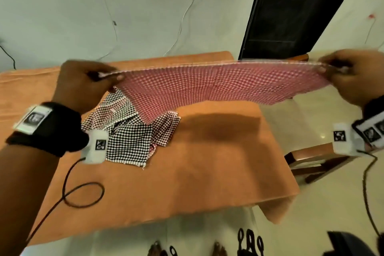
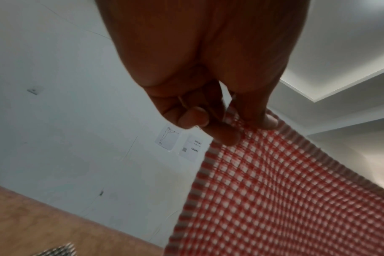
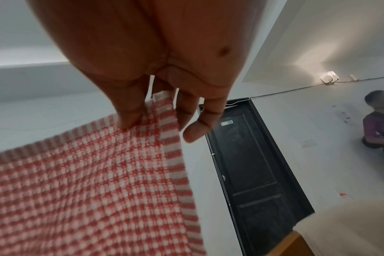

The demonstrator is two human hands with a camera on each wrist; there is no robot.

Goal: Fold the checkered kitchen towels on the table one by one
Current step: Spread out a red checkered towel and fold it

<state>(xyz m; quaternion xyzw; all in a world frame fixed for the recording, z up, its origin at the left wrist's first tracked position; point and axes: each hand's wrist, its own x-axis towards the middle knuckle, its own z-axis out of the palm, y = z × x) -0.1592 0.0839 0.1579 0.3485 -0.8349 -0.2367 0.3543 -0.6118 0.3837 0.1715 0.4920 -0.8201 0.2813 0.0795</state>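
Observation:
A red-and-white checkered towel (image 1: 218,87) is stretched wide in the air above the table (image 1: 187,183). My left hand (image 1: 113,78) pinches its left top corner, and my right hand (image 1: 326,69) pinches its right top corner. The left wrist view shows thumb and fingers (image 2: 221,133) clamped on the towel (image 2: 285,199) corner. In the right wrist view the thumb (image 3: 129,119) presses the towel (image 3: 88,181) corner against the fingers. The towel's lower edge hangs down and touches a crumpled heap of black-and-white and red checkered towels (image 1: 133,131) on the table.
The table wears an orange cloth. A black cable (image 1: 83,193) loops on its near left part. A wooden chair (image 1: 311,158) stands to the right of the table. A dark door (image 1: 291,10) is behind it. A person (image 3: 377,121) stands far right.

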